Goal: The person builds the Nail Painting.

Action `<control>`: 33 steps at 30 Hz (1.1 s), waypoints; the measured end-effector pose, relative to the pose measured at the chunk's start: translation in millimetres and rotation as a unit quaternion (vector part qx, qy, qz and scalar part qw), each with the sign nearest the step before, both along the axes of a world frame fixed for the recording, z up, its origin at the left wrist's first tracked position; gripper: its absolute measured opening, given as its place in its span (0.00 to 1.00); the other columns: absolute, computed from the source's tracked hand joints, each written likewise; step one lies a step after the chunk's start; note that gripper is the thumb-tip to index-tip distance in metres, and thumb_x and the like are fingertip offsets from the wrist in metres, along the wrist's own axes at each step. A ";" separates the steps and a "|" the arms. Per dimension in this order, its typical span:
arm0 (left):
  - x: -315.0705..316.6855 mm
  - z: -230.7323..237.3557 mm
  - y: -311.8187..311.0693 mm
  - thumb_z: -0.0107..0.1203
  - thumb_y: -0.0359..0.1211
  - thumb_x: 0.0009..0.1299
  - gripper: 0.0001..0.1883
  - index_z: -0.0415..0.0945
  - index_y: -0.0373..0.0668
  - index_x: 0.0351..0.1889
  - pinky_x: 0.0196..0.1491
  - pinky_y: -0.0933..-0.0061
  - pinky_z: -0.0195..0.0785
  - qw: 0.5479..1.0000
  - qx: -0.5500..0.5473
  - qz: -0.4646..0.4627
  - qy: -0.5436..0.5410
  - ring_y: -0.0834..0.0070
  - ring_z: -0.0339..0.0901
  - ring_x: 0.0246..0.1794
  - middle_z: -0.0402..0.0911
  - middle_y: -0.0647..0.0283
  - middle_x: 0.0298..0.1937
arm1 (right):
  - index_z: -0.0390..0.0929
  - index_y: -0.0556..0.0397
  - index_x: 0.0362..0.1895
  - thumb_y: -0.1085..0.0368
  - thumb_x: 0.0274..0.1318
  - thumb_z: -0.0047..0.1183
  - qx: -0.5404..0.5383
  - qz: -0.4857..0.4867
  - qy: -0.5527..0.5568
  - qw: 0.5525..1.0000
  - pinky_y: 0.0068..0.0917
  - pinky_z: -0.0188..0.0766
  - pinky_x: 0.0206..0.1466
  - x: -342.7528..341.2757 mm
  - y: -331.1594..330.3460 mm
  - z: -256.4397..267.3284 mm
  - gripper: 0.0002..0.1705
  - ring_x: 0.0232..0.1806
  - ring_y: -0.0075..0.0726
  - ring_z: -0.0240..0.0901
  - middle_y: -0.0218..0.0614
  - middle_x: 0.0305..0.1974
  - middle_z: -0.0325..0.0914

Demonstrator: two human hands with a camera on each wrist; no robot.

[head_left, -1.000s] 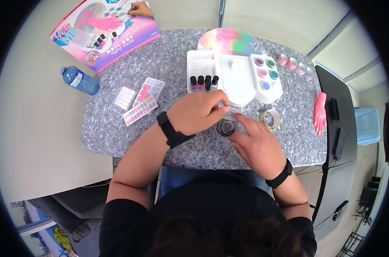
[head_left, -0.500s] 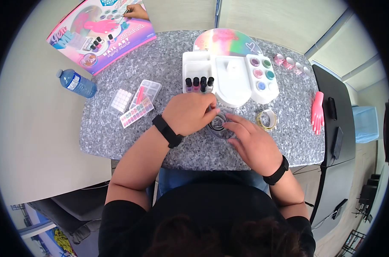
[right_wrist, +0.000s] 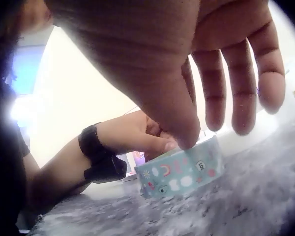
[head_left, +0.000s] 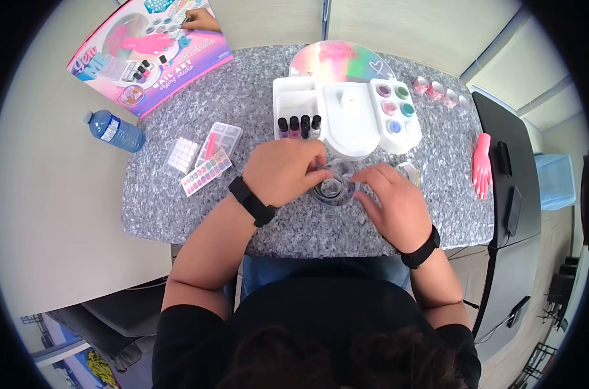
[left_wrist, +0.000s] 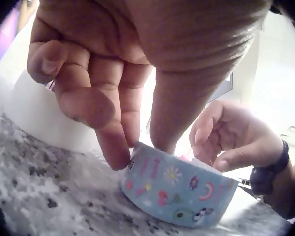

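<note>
On the speckled table, a round clear-looking band (head_left: 333,189) with coiled rings inside lies between both hands. The wrist views show its outer wall as light blue, printed with daisies, rainbows and other small pictures. My left hand (head_left: 283,170) pinches the far-left rim, thumb inside the band (left_wrist: 179,189) and a fingertip against its outer wall. At the right side is my right hand (head_left: 395,204), its thumb right at the rim of the band (right_wrist: 179,172) and its other fingers (right_wrist: 241,93) extended. A second, yellowish band (head_left: 408,172) is partly hidden behind the right hand.
Beyond the hands stands a white nail-art station (head_left: 351,129) with nail polish bottles (head_left: 294,126) and glitter pots (head_left: 389,108). Sticker sheets (head_left: 206,174), a lidded white tray (head_left: 181,157) and a water bottle (head_left: 115,131) lie left; a pink model hand (head_left: 482,166) lies right.
My right hand has drawn back from inside the band toward its right edge, now covering part of the yellowish band. The left hand keeps its hold; the coils inside look looser and wider.
</note>
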State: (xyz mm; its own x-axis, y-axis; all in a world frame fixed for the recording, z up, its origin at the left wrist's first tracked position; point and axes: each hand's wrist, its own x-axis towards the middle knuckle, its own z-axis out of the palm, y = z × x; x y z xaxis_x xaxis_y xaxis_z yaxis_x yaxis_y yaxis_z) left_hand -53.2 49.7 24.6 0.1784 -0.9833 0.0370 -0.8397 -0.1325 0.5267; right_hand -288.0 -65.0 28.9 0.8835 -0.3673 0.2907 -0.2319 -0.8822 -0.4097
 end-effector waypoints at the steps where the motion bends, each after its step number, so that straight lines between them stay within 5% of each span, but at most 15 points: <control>1: 0.0 -0.3 -0.2 0.71 0.49 0.71 0.17 0.83 0.48 0.43 0.40 0.57 0.77 1.000 -0.001 -0.004 -0.001 0.59 0.90 0.39 0.91 0.64 0.36 | 0.83 0.46 0.53 0.67 0.63 0.66 0.001 -0.001 0.000 1.000 0.47 0.80 0.49 0.3 -0.6 -0.8 0.14 0.49 0.53 0.83 0.38 0.47 0.82; 6: -0.7 -0.7 -0.8 0.72 0.49 0.70 0.17 0.83 0.48 0.44 0.41 0.58 0.77 1.000 -0.001 -0.014 0.017 0.59 0.89 0.39 0.91 0.64 0.36 | 0.86 0.47 0.48 0.62 0.67 0.65 -0.012 -0.036 0.048 0.998 0.46 0.80 0.47 4.0 -0.9 -2.1 0.08 0.45 0.52 0.84 0.38 0.41 0.82; 16: -3.5 -9.4 -2.0 0.72 0.49 0.71 0.17 0.82 0.48 0.45 0.42 0.57 0.76 0.998 -0.054 -0.033 0.008 0.59 0.88 0.38 0.88 0.64 0.34 | 0.83 0.46 0.52 0.62 0.69 0.64 0.000 -0.043 0.002 0.999 0.47 0.81 0.45 4.2 -1.7 2.5 0.11 0.44 0.52 0.86 0.38 0.43 0.88; 22: -10.6 -1.4 -5.3 0.71 0.48 0.72 0.17 0.84 0.48 0.48 0.37 0.59 0.75 0.999 0.042 -0.003 0.013 0.60 0.86 0.31 0.86 0.63 0.27 | 0.86 0.49 0.48 0.61 0.67 0.66 -0.042 -0.190 0.008 0.981 0.46 0.81 0.44 -33.4 -15.6 7.2 0.10 0.43 0.54 0.86 0.38 0.45 0.87; 29: -18.6 -8.6 -5.4 0.70 0.46 0.74 0.22 0.86 0.45 0.61 0.35 0.63 0.74 0.993 0.003 -0.039 0.110 0.65 0.85 0.26 0.87 0.61 0.25 | 0.86 0.46 0.50 0.65 0.66 0.63 -0.049 -0.142 0.099 0.984 0.47 0.82 0.43 -37.3 -28.6 -12.0 0.09 0.44 0.54 0.86 0.38 0.47 0.85; 32: -19.9 0.3 -4.6 0.72 0.43 0.73 0.26 0.84 0.45 0.66 0.37 0.65 0.74 0.988 -0.039 -0.005 0.152 0.69 0.86 0.32 0.88 0.61 0.32 | 0.86 0.43 0.50 0.69 0.65 0.61 -0.011 -0.099 0.024 0.995 0.47 0.84 0.44 -29.0 -18.6 0.7 0.11 0.45 0.53 0.86 0.38 0.49 0.84; 33: -18.1 10.1 -4.7 0.74 0.42 0.71 0.26 0.84 0.46 0.66 0.41 0.66 0.75 0.979 -0.074 -0.060 0.179 0.69 0.86 0.39 0.87 0.60 0.40 | 0.86 0.42 0.50 0.70 0.64 0.61 -0.004 -0.049 0.001 0.999 0.46 0.84 0.44 -26.5 -14.9 2.8 0.12 0.45 0.52 0.87 0.36 0.52 0.84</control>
State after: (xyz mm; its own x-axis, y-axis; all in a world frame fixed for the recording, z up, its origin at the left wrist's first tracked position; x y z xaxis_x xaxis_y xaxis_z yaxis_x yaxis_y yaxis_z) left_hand -71.3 45.0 34.6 0.0894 -0.9867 0.1360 -0.6021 0.0552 0.7965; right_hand -314.5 -79.9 31.6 0.8436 -0.4503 0.2926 -0.3182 -0.8580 -0.4031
